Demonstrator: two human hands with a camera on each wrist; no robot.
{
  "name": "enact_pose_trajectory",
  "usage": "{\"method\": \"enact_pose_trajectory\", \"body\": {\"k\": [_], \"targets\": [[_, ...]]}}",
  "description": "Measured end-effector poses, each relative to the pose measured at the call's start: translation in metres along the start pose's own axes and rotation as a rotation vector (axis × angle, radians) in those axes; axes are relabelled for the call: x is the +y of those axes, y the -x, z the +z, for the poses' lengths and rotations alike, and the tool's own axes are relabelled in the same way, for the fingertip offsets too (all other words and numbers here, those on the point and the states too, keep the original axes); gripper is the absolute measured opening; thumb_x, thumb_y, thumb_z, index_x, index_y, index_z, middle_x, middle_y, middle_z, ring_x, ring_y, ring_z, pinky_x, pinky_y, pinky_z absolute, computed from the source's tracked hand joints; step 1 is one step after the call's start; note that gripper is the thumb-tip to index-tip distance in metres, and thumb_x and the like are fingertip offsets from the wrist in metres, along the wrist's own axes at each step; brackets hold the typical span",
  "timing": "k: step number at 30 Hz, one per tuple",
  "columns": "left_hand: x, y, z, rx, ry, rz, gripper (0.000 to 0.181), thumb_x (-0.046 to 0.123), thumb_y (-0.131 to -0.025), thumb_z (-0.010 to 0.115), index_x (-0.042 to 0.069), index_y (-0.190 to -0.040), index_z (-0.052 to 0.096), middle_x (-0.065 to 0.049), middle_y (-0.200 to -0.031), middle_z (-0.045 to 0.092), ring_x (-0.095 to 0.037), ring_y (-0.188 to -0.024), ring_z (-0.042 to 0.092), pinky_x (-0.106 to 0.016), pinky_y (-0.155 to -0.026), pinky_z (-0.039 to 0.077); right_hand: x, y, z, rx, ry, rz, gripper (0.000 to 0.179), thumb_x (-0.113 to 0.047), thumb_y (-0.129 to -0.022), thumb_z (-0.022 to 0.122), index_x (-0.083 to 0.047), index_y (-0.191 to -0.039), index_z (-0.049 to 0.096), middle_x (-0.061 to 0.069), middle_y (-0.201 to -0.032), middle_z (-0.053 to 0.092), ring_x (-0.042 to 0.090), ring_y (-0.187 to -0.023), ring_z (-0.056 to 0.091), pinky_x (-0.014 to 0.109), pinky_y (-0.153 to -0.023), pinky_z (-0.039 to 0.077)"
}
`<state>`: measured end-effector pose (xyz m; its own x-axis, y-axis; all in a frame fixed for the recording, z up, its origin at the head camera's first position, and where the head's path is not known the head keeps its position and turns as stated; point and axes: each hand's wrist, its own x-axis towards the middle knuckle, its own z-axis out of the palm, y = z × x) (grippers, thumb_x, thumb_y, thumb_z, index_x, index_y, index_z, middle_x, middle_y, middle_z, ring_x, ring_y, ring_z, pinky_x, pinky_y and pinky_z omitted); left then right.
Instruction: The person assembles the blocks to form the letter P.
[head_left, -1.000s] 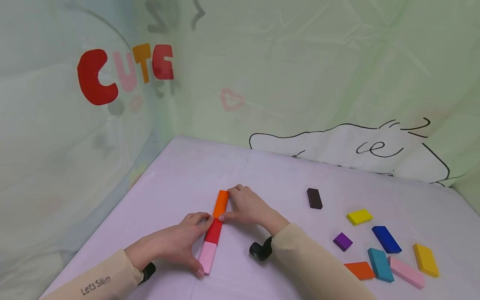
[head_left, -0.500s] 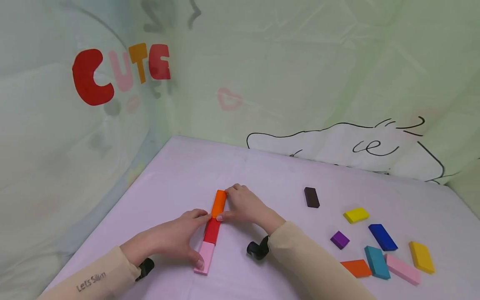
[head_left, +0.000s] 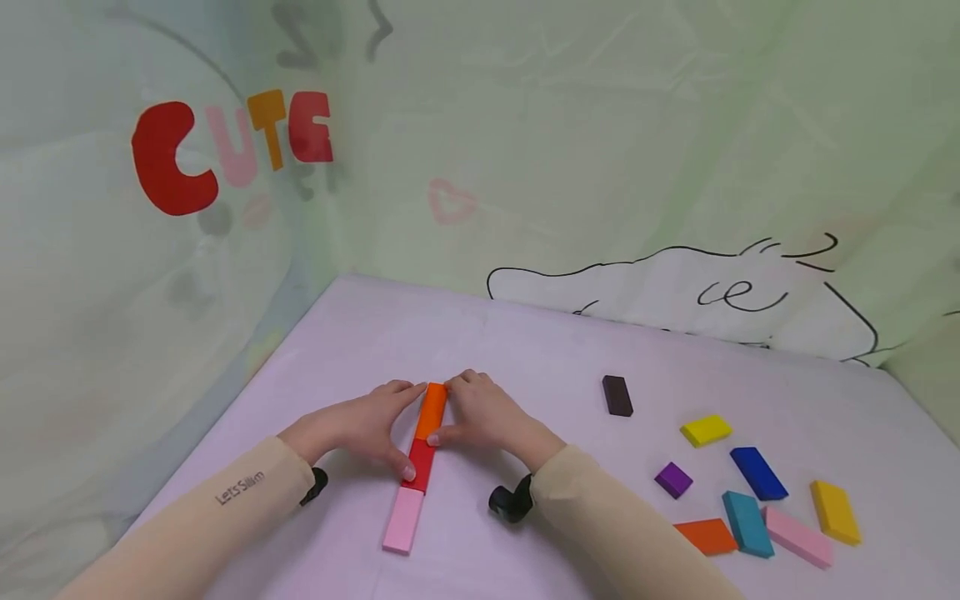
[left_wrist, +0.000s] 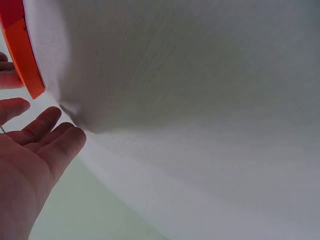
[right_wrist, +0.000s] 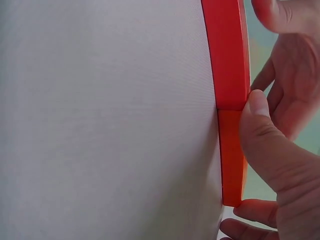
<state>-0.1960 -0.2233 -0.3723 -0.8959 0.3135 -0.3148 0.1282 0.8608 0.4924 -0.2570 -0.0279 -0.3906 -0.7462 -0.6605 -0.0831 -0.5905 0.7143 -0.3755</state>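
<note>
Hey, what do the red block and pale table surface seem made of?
Red block: possibly painted wood or plastic, smooth and evenly coloured with crisp edges. Pale table surface: likely matte fabric, given the fine ribbed texture up close.

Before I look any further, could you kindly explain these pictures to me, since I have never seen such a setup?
There is no robot here, only a person's two bare hands: the left hand and the right hand. The wide picture is taken from the person's head, looking forward and down; the two close ones are taken from the left and right wrists.

On the pale table, three blocks form a row: the pink block nearest the person, then the red block, then the orange block. Loose blocks in several colours lie to the right.

The right hand holds the row's orange block. The left thumb is at the red block; whether it presses is hard to tell.
</note>
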Motion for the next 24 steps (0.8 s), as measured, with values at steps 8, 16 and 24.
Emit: {"method": "enact_pose_trajectory", "body": {"k": [8,16,24], "targets": [[0.002,-0.011,-0.002,-0.03,0.009,-0.022,0.112,0.029,-0.071,0.094,0.009,-0.161,0.03,-0.019,-0.166,0.026,-0.039,-0.151,0.03,-0.06,-0.113,0.044,-0.001,0.0,-0.001,-0.004,0.001,0.005,0.075,-0.044,-0.081,0.085,-0.001,-0.138,0.059,0.018,-0.136,0.061,0.034,-0.125,0.057,0.047,-0.109,0.051],[0.003,-0.013,-0.003,-0.061,-0.038,-0.028,0.119,0.033,-0.067,0.096,0.011,-0.162,0.028,-0.019,-0.167,0.023,-0.039,-0.153,0.026,-0.062,-0.111,0.045,-0.002,0.0,-0.002,0.001,0.027,-0.005,0.075,-0.044,-0.082,0.084,-0.002,-0.138,0.059,0.018,-0.135,0.062,0.034,-0.125,0.057,0.047,-0.11,0.05],[0.004,-0.014,-0.001,-0.066,-0.052,-0.033,0.122,0.033,-0.065,0.096,0.01,-0.162,0.026,-0.019,-0.168,0.023,-0.039,-0.154,0.024,-0.06,-0.108,0.049,-0.002,0.001,-0.001,0.003,0.02,-0.01,0.075,-0.044,-0.082,0.085,-0.002,-0.139,0.06,0.018,-0.136,0.062,0.034,-0.126,0.057,0.047,-0.11,0.05]]}}
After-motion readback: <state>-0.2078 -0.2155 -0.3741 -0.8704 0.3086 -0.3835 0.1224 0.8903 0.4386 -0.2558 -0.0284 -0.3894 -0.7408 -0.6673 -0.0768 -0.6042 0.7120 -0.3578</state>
